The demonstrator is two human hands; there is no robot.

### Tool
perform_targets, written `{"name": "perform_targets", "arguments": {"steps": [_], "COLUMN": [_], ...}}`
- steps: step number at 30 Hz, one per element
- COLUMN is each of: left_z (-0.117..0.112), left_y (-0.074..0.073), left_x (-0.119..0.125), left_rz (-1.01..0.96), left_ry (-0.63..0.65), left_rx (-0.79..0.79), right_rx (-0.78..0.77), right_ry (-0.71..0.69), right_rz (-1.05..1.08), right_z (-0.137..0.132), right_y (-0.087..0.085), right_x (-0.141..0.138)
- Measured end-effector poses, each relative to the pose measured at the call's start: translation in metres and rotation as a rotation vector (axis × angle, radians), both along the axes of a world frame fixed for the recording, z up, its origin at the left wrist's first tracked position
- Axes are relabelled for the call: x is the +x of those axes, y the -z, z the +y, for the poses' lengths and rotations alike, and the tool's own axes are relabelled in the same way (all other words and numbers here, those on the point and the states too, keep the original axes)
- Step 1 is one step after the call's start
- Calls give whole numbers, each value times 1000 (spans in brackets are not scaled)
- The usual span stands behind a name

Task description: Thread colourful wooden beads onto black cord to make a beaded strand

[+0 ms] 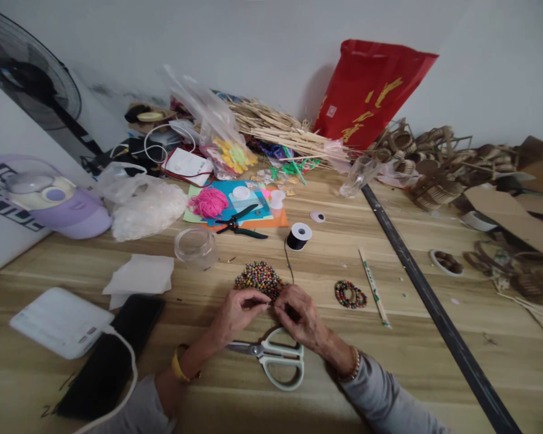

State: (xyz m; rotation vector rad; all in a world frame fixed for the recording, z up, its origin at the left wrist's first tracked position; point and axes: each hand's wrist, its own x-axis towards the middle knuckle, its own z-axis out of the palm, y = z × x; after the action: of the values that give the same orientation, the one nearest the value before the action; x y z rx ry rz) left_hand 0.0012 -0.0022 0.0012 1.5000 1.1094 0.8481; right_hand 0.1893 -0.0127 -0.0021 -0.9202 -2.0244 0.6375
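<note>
My left hand (238, 312) and my right hand (301, 315) meet at the near middle of the wooden table (389, 374). Both are pinched closed at the near edge of a pile of coloured beads (259, 278). A thin black thread runs from my right hand up to a black thread spool (298, 235). What the fingertips pinch is too small to make out. Pale-handled scissors (271, 357) lie just under my wrists. A finished bead bracelet (350, 295) lies to the right of my right hand.
A clear jar (196, 247), black pliers (241, 226), pink yarn (208, 202) and coloured paper lie beyond the beads. A phone (111, 355), white box (60, 321) and tissue sit at left. A long dark rod (434, 307) crosses the right side. Woven baskets and a red bag stand at the back.
</note>
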Motion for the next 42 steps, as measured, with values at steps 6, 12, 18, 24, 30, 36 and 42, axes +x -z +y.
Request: {"name": "perform_targets", "arguments": {"steps": [6,12,18,24,30,36,42], "left_z": [0,0,0,0,0,0,1], "left_y": [1,-3,-3,-1,1,2,0], "left_x": [0,1,0,1,2,1,1], "left_rz": [-11,-13,-4,1,-2,14,15], "left_ry": [-5,-1,-4,-2,-7,-5,-7], "left_rx": [-8,-9,16,32,60,78,73], "right_rx": [3,8,1,-7,-12,-9,-12], "right_ry": [2,-3,-3,-9,-14,-43,-57], "right_rz": [11,5,2,1,-4,5,13], "right_z": [0,0,0,0,0,-1,-1], "right_y": [2,-2,-3,0,1,-3,-5], "right_x": [-1,-1,-1,0,0,-1,-2]}}
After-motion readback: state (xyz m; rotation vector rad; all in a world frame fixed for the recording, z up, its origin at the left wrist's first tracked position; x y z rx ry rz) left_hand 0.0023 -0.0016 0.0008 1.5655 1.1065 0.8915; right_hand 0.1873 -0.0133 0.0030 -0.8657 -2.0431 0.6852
